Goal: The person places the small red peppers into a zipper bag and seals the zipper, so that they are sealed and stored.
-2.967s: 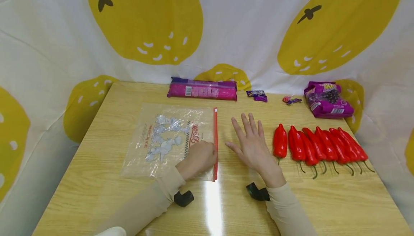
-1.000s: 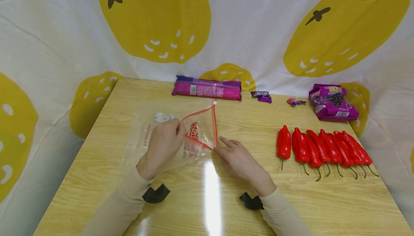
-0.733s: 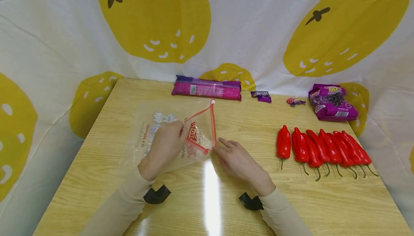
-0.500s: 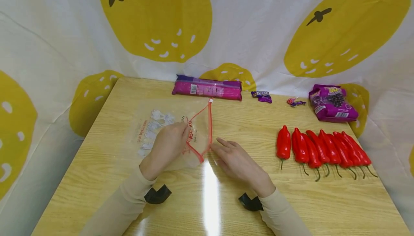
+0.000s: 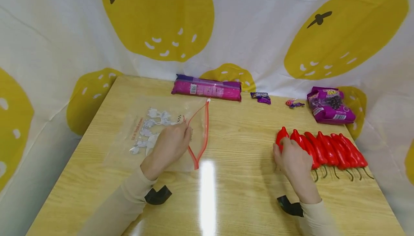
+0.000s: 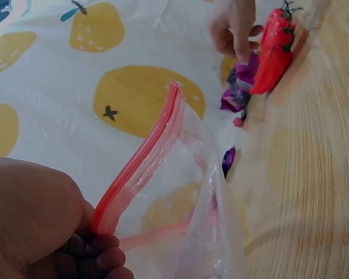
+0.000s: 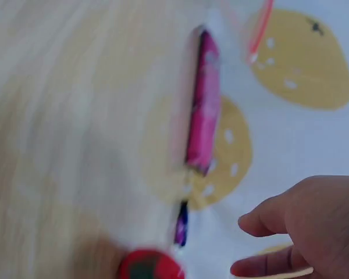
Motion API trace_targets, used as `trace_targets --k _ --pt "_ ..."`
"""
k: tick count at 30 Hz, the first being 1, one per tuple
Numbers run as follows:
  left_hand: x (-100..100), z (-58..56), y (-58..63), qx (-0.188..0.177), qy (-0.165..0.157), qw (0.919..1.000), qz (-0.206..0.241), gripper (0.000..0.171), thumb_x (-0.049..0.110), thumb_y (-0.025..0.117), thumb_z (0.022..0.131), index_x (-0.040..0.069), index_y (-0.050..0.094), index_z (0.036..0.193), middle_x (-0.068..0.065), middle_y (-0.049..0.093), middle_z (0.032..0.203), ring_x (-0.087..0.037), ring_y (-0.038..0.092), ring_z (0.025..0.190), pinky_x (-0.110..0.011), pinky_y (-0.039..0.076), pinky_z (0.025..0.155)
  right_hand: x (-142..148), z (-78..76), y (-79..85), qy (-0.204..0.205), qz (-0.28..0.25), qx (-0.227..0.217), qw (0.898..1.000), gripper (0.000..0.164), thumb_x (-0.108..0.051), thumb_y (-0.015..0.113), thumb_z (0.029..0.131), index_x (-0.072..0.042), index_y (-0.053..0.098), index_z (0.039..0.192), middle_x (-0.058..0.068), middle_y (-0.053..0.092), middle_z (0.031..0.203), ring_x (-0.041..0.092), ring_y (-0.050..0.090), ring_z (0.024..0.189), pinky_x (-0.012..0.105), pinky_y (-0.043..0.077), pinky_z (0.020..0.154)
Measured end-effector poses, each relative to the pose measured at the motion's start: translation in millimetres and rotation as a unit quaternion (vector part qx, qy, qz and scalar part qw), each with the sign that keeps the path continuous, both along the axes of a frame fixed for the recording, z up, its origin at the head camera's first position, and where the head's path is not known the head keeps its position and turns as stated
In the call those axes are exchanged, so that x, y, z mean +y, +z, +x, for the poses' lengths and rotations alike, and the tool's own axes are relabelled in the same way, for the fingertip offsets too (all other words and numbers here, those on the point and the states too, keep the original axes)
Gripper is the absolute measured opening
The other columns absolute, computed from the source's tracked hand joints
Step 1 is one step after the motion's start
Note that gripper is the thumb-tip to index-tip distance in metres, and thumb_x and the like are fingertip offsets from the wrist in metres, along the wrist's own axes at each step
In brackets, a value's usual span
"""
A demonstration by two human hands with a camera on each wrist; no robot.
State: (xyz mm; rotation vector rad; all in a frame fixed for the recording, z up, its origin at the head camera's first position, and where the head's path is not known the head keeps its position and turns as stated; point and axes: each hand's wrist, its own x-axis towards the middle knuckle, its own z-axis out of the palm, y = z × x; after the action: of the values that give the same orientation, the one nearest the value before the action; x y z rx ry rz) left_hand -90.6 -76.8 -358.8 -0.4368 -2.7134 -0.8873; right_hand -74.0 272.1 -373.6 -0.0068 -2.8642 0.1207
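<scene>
My left hand [image 5: 171, 142] pinches one red zip edge [image 6: 142, 154] of a clear zip bag [image 5: 145, 124] and holds its mouth apart. Printed figures show through the plastic, which lies along the table to the left. Over on the right, my right hand [image 5: 295, 160] hovers at the leftmost red pepper [image 5: 282, 134], covering its lower part. In the right wrist view, thumb and finger of the hand [image 7: 326, 224] are spread, with a gap to the red pepper [image 7: 151, 264] below. Several more red peppers [image 5: 328, 148] lie in a row, green stems toward me.
A long pink-purple packet [image 5: 207, 88] lies at the table's back edge. To its right are small purple-wrapped sweets [image 5: 260, 96], a red-wrapped sweet [image 5: 289, 102] and a purple bag [image 5: 330, 106]. A patterned cloth [image 5: 245, 31] hangs behind the wooden table [image 5: 242, 193].
The left hand has taken the zip edge and drawn the bag's mouth apart, shifting the bag slightly left. My right hand has left the bag's edge and moved right to the peppers.
</scene>
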Motion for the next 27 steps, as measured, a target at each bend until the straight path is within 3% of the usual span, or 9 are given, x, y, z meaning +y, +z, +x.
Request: trace_targets --k 2,4,6,9,13,16,21,24,27 --pt "0 0.5 0.1 0.002 0.002 1.0 -0.002 0.033 0.012 0.047 0.092 0.013 0.044 0.059 0.002 0.038 0.052 -0.009 0.036 0.043 -0.023 0.031 0.039 15 2.0 -0.7 -0.043 0.011 -0.05 0.998 0.037 -0.037 0.058 0.085 -0.001 0.051 0.093 0.015 0.053 0.07 0.031 0.048 0.048 0.037 0.031 0.035" --pt "-1 0.6 -0.1 0.006 0.002 1.0 -0.003 0.033 0.011 0.047 0.092 0.013 0.044 0.059 0.002 0.039 0.052 -0.009 0.036 0.043 -0.023 0.031 0.039 25 3.0 -1.8 -0.059 0.019 -0.098 0.993 0.046 -0.042 0.058 0.085 0.001 0.047 0.097 0.017 0.052 0.071 0.032 0.05 0.05 0.039 0.033 0.036" --pt "-1 0.8 -0.7 0.009 0.0 1.0 -0.004 0.033 0.011 0.047 0.092 0.013 0.044 0.059 0.002 0.039 0.052 -0.009 0.036 0.042 -0.022 0.031 0.038 30 3.6 -3.6 -0.052 0.021 -0.134 0.989 0.051 -0.044 0.06 0.083 0.003 0.045 0.098 0.016 0.052 0.067 0.032 0.049 0.049 0.039 0.033 0.036" --pt "-1 1.3 -1.2 0.007 0.001 1.0 -0.004 0.033 0.011 0.048 0.092 0.012 0.044 0.059 0.002 0.039 0.052 -0.008 0.036 0.042 -0.022 0.031 0.038 32 3.3 -5.0 -0.025 0.021 -0.147 0.989 0.048 -0.037 0.066 0.08 0.003 0.046 0.097 0.014 0.05 0.06 0.029 0.048 0.046 0.037 0.034 0.035" --pt "-1 1.4 -1.7 0.004 0.005 1.0 -0.003 0.032 0.011 0.048 0.092 0.012 0.045 0.06 0.002 0.039 0.053 -0.009 0.036 0.043 -0.022 0.031 0.038 31 2.2 -3.3 -0.001 0.019 -0.144 0.989 0.039 -0.021 0.069 0.077 0.001 0.046 0.099 0.015 0.051 0.061 0.031 0.049 0.048 0.039 0.034 0.036" --pt "-1 1.2 -1.5 0.002 0.004 1.0 -0.006 0.032 0.012 0.047 0.092 0.012 0.045 0.061 0.002 0.04 0.053 -0.009 0.036 0.043 -0.022 0.031 0.038 30 3.1 -2.4 0.005 0.018 -0.143 0.99 0.036 -0.01 0.063 0.077 0.0 0.046 0.106 0.018 0.053 0.064 0.034 0.049 0.05 0.041 0.034 0.037" --pt "-1 1.0 -0.9 0.009 -0.004 0.9999 -0.011 0.032 0.011 0.048 0.092 0.012 0.045 0.06 0.002 0.039 0.053 -0.009 0.036 0.043 -0.022 0.031 0.038 29 4.2 -4.6 0.048 0.007 -0.084 0.995 0.039 -0.002 0.06 0.075 0.0 0.053 0.113 0.022 0.06 0.074 0.036 0.054 0.056 0.043 0.038 0.039" --pt "0 1.2 -0.9 0.018 -0.008 0.9997 -0.013 0.032 0.01 0.049 0.091 0.013 0.044 0.06 0.002 0.039 0.053 -0.009 0.036 0.043 -0.022 0.031 0.038 25 1.2 -3.4 0.089 -0.034 -0.047 0.994 0.037 -0.001 0.065 0.075 0.002 0.058 0.112 0.019 0.064 0.08 0.031 0.055 0.058 0.039 0.042 0.045" --pt "1 1.9 -1.3 0.025 -0.009 0.9995 -0.016 0.032 0.01 0.05 0.091 0.013 0.044 0.059 0.002 0.038 0.053 -0.009 0.036 0.043 -0.022 0.03 0.038 13 -2.4 3.2 0.133 -0.097 -0.027 0.986 0.033 -0.001 0.065 0.078 0.0 0.062 0.11 0.011 0.064 0.078 0.019 0.05 0.055 0.03 0.041 0.047"
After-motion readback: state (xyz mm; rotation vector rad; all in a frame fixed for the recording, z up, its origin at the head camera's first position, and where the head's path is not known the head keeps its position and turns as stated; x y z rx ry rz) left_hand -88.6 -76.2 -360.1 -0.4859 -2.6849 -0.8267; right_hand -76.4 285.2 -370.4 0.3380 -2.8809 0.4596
